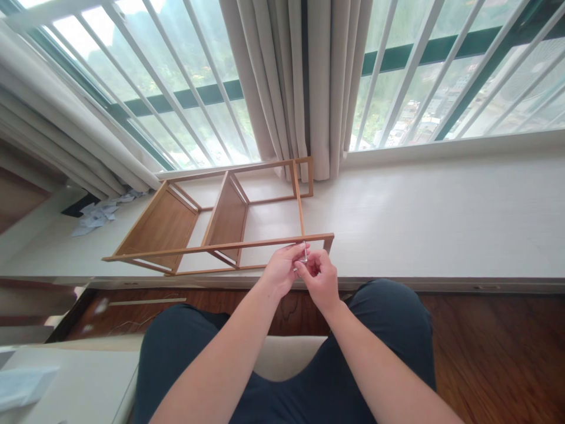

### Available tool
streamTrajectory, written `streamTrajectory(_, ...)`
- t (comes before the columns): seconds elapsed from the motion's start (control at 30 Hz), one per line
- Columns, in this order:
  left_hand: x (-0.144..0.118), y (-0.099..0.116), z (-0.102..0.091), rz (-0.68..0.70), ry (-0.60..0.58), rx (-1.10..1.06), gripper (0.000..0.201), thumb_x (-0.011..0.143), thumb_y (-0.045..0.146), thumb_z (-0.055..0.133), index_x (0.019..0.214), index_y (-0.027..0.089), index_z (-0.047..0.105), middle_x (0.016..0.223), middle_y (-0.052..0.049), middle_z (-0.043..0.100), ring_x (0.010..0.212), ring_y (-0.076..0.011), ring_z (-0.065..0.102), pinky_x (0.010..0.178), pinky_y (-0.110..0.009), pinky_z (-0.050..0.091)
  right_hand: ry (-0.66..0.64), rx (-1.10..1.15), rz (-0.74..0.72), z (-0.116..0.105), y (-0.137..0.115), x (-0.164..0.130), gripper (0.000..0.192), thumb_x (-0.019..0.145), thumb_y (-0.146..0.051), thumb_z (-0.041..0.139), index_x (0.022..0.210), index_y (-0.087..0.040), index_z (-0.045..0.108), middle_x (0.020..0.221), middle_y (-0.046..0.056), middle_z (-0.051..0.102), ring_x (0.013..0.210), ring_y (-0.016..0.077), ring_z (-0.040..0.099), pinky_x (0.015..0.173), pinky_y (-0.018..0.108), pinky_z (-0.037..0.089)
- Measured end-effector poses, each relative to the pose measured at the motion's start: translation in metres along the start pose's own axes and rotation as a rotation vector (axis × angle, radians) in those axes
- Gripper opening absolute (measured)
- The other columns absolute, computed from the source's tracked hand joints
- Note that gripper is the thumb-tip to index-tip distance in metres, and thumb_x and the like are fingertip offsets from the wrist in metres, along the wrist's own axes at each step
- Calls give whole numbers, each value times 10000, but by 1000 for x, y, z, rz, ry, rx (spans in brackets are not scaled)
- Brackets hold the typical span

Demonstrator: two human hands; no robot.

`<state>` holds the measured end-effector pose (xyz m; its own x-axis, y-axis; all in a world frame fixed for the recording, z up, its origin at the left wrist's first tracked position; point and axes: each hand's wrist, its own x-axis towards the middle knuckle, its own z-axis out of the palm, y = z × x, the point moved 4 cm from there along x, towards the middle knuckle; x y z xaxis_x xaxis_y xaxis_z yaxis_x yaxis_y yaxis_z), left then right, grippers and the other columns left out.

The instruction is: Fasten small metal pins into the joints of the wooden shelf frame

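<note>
far to your left the bunched curtain hangs down beside the window bars, and some crumpled paper lies on the pale window ledge below it. moving right, the wooden shelf frame lies tipped on its side on that ledge, its two solid panels toward the left and its open, unpanelled end toward the right, with the near rail running across just above your hands. your left hand sits at the right end of that near rail, fingers curled in and thumb pressed to forefinger, pinching a small metal piece that stands up thin and silvery against the rail; it is too small to say what kind of fitting or tool it is. your right hand is just beside it, touching the left, fingers likewise closed with the tips meeting at the lower end of the same metal piece. both hands hover over the ledge's front edge, above your knees in dark trousers. behind them the middle curtain falls to the ledge, touching the frame's far corner. to the right the ledge runs on, with dark wood floor below it.
</note>
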<state>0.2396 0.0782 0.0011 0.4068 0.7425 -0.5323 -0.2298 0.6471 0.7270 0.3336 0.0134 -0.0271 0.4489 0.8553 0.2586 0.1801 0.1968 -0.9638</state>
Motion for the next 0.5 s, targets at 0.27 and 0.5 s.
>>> streamTrajectory(0.27, -5, 3, 3, -19, 21, -3, 251, 695, 274, 861, 864, 127, 748, 811, -51, 684, 686, -119, 603, 592, -227, 460, 13, -15, 2, -3, 0, 1, 225, 905, -414, 657, 863, -237, 524, 651, -63, 488, 550, 119, 448, 544, 253, 389)
streamTrajectory(0.5, -4, 3, 2, -25, 22, 25, 294, 663, 313, 891, 795, 137, 697, 750, -14, 645, 615, -83, 548, 524, -211, 376, 23, 10, 23, -3, -6, 2, 204, 981, -397, 521, 900, -223, 591, 707, -21, 583, 617, 149, 541, 617, 277, 441)
